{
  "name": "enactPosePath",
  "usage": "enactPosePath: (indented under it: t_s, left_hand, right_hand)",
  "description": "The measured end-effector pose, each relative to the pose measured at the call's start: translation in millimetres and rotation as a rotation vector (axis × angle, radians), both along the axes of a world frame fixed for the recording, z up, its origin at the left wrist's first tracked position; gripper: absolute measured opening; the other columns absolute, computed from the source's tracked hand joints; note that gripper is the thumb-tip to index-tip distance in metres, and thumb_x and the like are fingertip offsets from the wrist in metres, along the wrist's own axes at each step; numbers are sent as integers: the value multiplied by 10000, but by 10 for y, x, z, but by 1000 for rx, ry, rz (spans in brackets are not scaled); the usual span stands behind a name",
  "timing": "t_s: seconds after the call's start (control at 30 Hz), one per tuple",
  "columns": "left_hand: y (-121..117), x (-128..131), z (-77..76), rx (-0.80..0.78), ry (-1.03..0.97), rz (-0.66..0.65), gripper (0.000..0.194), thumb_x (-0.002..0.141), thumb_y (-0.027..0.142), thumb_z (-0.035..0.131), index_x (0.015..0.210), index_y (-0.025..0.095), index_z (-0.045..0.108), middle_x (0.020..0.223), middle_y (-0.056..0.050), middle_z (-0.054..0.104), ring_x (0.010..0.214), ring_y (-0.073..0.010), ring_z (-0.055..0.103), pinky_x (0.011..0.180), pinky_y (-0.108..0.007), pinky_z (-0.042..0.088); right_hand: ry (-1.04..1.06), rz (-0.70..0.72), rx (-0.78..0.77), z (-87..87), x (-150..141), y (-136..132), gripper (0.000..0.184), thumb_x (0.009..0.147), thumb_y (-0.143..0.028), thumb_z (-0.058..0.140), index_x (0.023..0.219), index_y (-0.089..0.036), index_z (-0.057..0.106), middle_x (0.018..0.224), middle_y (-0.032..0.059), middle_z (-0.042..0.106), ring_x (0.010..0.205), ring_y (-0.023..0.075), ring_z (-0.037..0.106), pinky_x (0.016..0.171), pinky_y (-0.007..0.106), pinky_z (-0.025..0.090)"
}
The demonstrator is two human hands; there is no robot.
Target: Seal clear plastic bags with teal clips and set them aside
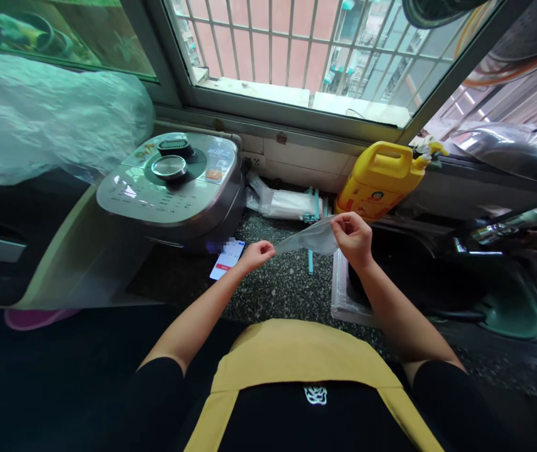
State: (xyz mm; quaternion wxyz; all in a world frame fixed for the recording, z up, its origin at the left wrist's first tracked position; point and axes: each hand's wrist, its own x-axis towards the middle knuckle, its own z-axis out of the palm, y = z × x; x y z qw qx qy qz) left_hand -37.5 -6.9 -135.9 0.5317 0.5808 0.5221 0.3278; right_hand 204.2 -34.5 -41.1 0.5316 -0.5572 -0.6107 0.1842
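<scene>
A thin clear plastic bag [306,239] is stretched between both of my hands above the speckled counter [277,289]. My left hand [255,255] is closed in a pinch on the bag's left end. My right hand [353,237] is closed on its right end, fingers curled round the plastic. Both hands hover in front of the yellow jug [377,179] and a little right of the electric pressure cooker [174,185].
A phone [227,258] lies on the counter beside the cooker. A pack of plastic bags [284,204] rests against the tiled wall. A dark wok sits in the sink area [419,282] at right. A large crumpled plastic sheet [46,113] hangs at left under the window.
</scene>
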Motion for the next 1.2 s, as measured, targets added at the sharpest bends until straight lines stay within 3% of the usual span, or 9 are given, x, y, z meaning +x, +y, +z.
enactPosePath:
  t_s: [0.17, 0.33, 0.43, 0.7, 0.9, 1.2]
  left_hand:
    - [-96, -2, -30, -120, -62, 35, 202, 548, 328, 696, 504, 173, 575, 449, 39, 531, 446, -84, 434, 460, -203, 328]
    - [-170, 166, 197, -424, -336, 62, 278, 525, 363, 745, 589, 154, 573, 517, 20, 583, 452, -87, 494, 464, -208, 391]
    - [-198, 250, 363, -492, -418, 79, 278, 554, 353, 748, 622, 148, 574, 540, 12, 591, 466, -94, 517, 479, -221, 420]
    - [-201, 383, 661, -464, -532, 91, 326, 527, 368, 786, 631, 142, 574, 545, 6, 615, 467, -93, 541, 478, -219, 448]
    - [-194, 437, 695, -409, -540, 119, 372, 494, 389, 802, 645, 136, 576, 527, 24, 595, 446, -75, 522, 487, -210, 443]
    - [-195, 443, 695, -355, -575, 149, 424, 403, 383, 830, 675, 124, 634, 494, 48, 552, 448, -55, 463, 485, -205, 394]
  right_hand:
    - [10, -15, 5, -27, 2, 14, 146, 777, -333, 581, 720, -205, 540, 645, -23, 477, 552, 103, 433, 518, 248, 364]
    - [-92, -11, 57, -76, -100, -66, 113, 795, -282, 568, 712, -207, 555, 644, -22, 489, 530, 100, 418, 506, 250, 358]
    - [-163, -9, 93, -93, -190, -153, 90, 800, -245, 562, 718, -209, 565, 655, -17, 510, 512, 97, 420, 498, 247, 368]
    - [-342, 133, 233, -218, -407, -343, 96, 830, -161, 529, 799, -208, 606, 759, 19, 602, 548, 96, 515, 520, 222, 410]
    - [-445, 131, 303, -246, -498, -374, 117, 849, -160, 520, 818, -209, 621, 772, 27, 634, 637, 108, 581, 579, 211, 441]
    - [-656, 59, 362, -269, -526, -346, 176, 874, -184, 508, 766, -204, 645, 704, 18, 636, 632, 106, 557, 597, 215, 395]
